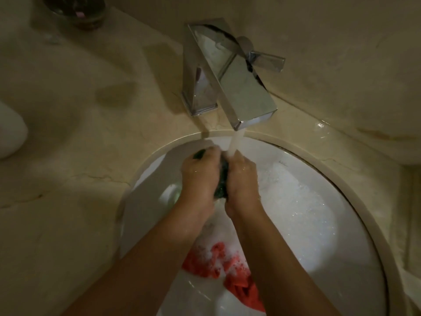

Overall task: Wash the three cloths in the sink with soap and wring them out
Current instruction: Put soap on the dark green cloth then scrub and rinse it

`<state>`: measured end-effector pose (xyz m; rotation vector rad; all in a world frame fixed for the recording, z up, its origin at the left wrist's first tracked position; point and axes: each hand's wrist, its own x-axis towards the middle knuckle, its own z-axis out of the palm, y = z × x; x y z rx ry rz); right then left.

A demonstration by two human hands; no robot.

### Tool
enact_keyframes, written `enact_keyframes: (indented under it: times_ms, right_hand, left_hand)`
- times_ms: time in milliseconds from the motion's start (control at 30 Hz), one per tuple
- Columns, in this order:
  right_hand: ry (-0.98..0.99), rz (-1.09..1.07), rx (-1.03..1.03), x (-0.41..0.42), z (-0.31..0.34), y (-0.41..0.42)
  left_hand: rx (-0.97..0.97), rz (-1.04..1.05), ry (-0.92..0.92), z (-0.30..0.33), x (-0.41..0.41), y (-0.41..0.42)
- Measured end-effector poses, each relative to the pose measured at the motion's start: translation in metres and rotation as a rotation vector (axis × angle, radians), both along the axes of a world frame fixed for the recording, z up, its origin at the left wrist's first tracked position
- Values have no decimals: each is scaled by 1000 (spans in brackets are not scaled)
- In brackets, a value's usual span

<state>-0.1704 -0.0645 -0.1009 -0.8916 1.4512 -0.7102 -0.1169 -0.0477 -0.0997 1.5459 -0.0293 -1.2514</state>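
Head view looks straight down over your forearms into a round white sink (355, 258). Nearest to you, a red cloth (237, 286) lies bunched on the basin floor between and under your forearms, partly covered in white suds (303, 206) that spread across the right half of the bowl. Farther in, your two hands meet above the basin: your left hand (200, 176) and your right hand (241, 179) are both curled tight around a dark green cloth (222, 181), which is squeezed into a narrow roll between the palms; one end of it pokes out past your left knuckles toward the far rim. A third cloth cannot be made out in the dim light. A stream of water (235, 142) falls from the spout and lands right where your hands and the green cloth come together. Beyond that stands a square chrome faucet (239, 87) on the beige stone counter (79, 110), its lever handle (266, 61) pointing off to the right. At the far left corner of the counter sits a dark round dish (75, 10), and a pale rounded object (11, 131) shows at the left edge.
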Motion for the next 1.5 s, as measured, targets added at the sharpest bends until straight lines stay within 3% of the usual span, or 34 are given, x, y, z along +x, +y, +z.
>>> enact_keyframes:
  times_ms: [133,267,367,433,567,633,733,833,967,1100,1133,1267,1367,1433,1500]
  right_hand:
    - [-2,-55,163,-13,3,5]
    - [70,-318,-26,-29,3,7]
    - [94,-379,-184,-36,5,26]
    - [113,-261,-350,-39,9,40]
    - [-122,392,-568,-47,21,43]
    - [-77,337,-598,-45,6,31]
    - [210,-50,-425,-26,-14,21]
    - [83,-115,-236,-9,-8,26]
    - [45,95,-164,-6,0,17]
    - [90,109,-137,-3,-9,6]
    - [93,90,-130,-4,-10,5]
    - [144,100,-54,-5,-5,1]
    - [147,32,9,-14,-4,-5]
    - [275,5,-141,-23,-2,-5]
    - [281,35,-250,-32,6,5]
  left_hand:
    - [38,-134,128,-5,9,13]
    - [-26,49,335,-2,26,23]
    - [-83,56,480,-3,36,22]
    - [-124,41,526,-6,37,21]
    - [-215,-2,635,-9,25,27]
    - [-247,-37,655,-3,14,29]
    - [-264,-112,264,2,-8,29]
    - [-304,-143,-168,-2,-23,28]
    - [-172,-17,-344,-14,-19,22]
    - [-119,-85,-456,-18,-11,13]
    - [-60,-59,-394,-19,-11,9]
    - [76,45,264,-13,-8,6]
    - [75,-126,337,-11,-1,12]
    - [6,-158,408,-8,7,16]
    - [-108,-92,592,-5,16,19]
